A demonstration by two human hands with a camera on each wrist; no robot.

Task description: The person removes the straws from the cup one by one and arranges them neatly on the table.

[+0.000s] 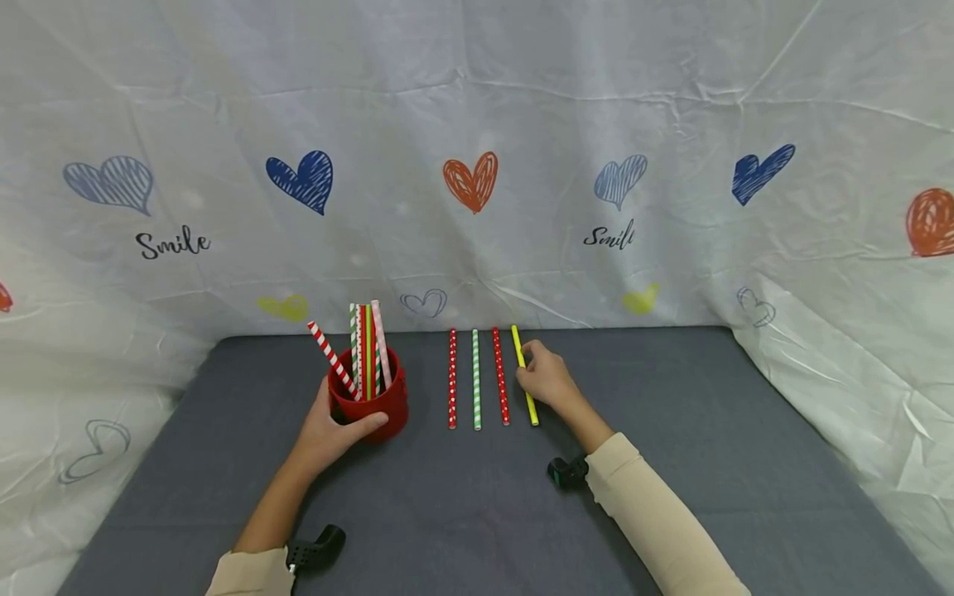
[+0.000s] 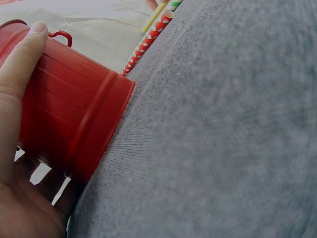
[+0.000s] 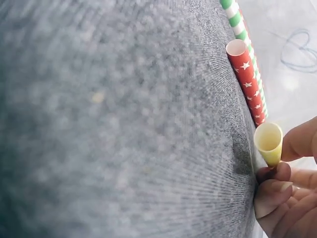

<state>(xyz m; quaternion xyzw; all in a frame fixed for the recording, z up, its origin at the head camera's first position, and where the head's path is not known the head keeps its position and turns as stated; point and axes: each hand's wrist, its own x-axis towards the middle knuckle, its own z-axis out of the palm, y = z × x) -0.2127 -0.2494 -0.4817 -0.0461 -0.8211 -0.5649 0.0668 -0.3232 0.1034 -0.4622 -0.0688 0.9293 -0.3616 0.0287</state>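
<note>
A small red metal bucket stands upright on the left half of the table, several patterned paper straws leaning in it. My left hand grips its side, the thumb across the front; in the left wrist view the thumb lies along the ribbed bucket wall. Right of the bucket, a red dotted straw, a green-striped straw and a red starred straw lie side by side. Just beyond them my right hand pinches a yellow straw, whose hollow end faces the right wrist camera.
Grey cloth covers the table. Behind it hangs a white sheet printed with hearts and lettering. A black wrist device sits at my left cuff, another black device at my right.
</note>
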